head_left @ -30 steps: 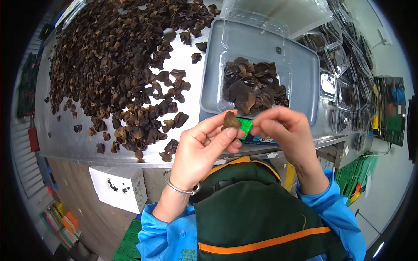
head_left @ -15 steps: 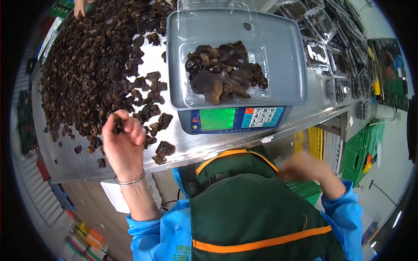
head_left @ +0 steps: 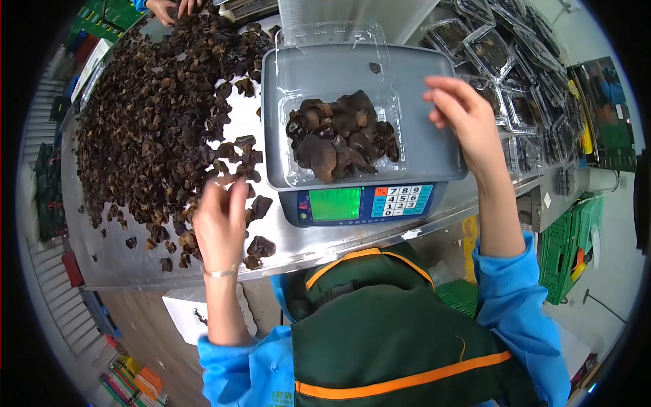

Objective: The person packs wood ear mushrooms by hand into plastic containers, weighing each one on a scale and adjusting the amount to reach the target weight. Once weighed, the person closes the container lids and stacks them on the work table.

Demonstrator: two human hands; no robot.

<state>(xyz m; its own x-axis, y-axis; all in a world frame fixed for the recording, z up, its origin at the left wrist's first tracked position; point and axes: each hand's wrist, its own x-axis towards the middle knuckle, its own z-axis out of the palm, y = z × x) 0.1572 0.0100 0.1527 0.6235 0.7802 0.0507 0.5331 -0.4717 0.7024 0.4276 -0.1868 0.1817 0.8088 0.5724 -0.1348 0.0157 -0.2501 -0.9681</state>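
Note:
My left hand (head_left: 220, 220), smeared by motion, hovers at the near edge of the dark wood ear mushroom pile (head_left: 152, 136); what its fingers hold, if anything, cannot be made out. Over the right side of the scale's grey tray (head_left: 424, 146) is my right hand (head_left: 468, 122), its fingers loosely bent and apart, with nothing in them. A clear plastic box (head_left: 395, 102) lies on the tray, lid folded back. Inside it sits a heap of wood ear mushrooms (head_left: 339, 139). The scale (head_left: 366, 203) shows a lit green display at the front.
Many filled clear boxes (head_left: 491, 54) are stacked on the right of the metal table (head_left: 135, 264). Another person's hands (head_left: 169, 10) reach into the pile's far end. A tall translucent stack (head_left: 352, 20) stands behind the scale. Green crates (head_left: 569, 251) are at the right.
My right hand has risen from beside the apron to over the tray's right side. My left hand has shifted slightly right and down; the mushroom piece seen in it before no longer shows clearly.

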